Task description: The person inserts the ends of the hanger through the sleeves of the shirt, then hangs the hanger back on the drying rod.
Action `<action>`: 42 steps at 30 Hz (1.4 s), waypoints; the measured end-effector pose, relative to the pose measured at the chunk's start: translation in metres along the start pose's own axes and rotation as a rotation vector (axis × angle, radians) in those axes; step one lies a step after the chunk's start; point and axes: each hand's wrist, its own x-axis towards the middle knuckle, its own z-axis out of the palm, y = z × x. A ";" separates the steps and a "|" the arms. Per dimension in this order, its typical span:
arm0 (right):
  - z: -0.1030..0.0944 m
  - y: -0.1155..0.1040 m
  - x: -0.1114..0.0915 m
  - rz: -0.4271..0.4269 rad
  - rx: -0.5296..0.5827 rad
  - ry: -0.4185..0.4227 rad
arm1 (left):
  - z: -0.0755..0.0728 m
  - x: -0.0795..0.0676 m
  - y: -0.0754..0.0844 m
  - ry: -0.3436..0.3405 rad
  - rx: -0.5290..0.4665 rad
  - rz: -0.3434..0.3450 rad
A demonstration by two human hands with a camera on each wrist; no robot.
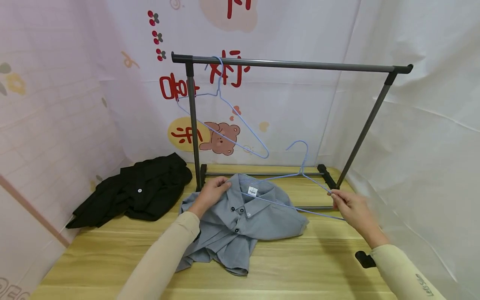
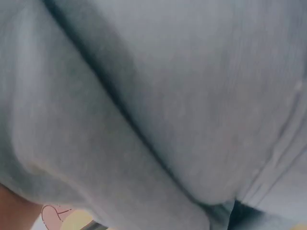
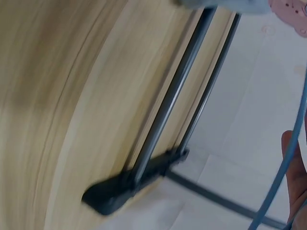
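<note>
A grey button-up shirt (image 1: 277, 225) lies front up on the table, its collar spread and a white label showing inside. With thumb and fingers, my left hand (image 1: 211, 193) pinches the shirt beside the collar's left side. My right hand (image 1: 352, 210) holds a blue wire hanger (image 1: 305, 160) by its right arm. The hanger's hook points up, and its left end passes into the neck opening, where cloth hides it. Grey cloth (image 2: 192, 105) fills nearly all of the left wrist view. At the right edge of the right wrist view, the hanger's wire (image 3: 280, 177) crosses before my fingers (image 3: 293, 167).
Behind the shirt stands a dark metal clothes rack (image 1: 292, 64). Another blue hanger (image 1: 245, 123) hangs near its left end. A bunched black garment (image 1: 153, 193) lies at the left. On the right of the table (image 1: 300, 271), a small black object (image 1: 364, 259) sits by my right sleeve.
</note>
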 end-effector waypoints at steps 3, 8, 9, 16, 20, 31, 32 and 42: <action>0.013 -0.006 0.007 0.015 0.072 -0.027 | -0.003 0.001 0.003 -0.055 -0.004 -0.008; 0.031 -0.011 0.017 0.057 0.109 -0.043 | -0.008 0.002 0.008 -0.134 0.065 0.028; 0.033 -0.012 0.018 0.066 0.105 -0.047 | -0.009 0.002 0.010 -0.144 0.098 0.044; 0.050 -0.024 0.031 0.067 0.087 -0.064 | -0.005 0.003 0.023 -0.158 0.284 0.164; 0.065 -0.035 0.038 0.051 0.062 -0.079 | 0.007 0.001 0.030 -0.161 0.258 0.169; 0.091 -0.056 0.041 0.097 0.119 -0.099 | 0.033 -0.005 0.047 -0.063 0.140 0.129; 0.094 -0.057 0.041 0.098 0.130 -0.108 | 0.035 -0.005 0.048 -0.051 0.168 0.139; 0.107 -0.069 0.042 0.155 0.288 -0.233 | 0.046 -0.005 0.047 0.060 0.324 0.199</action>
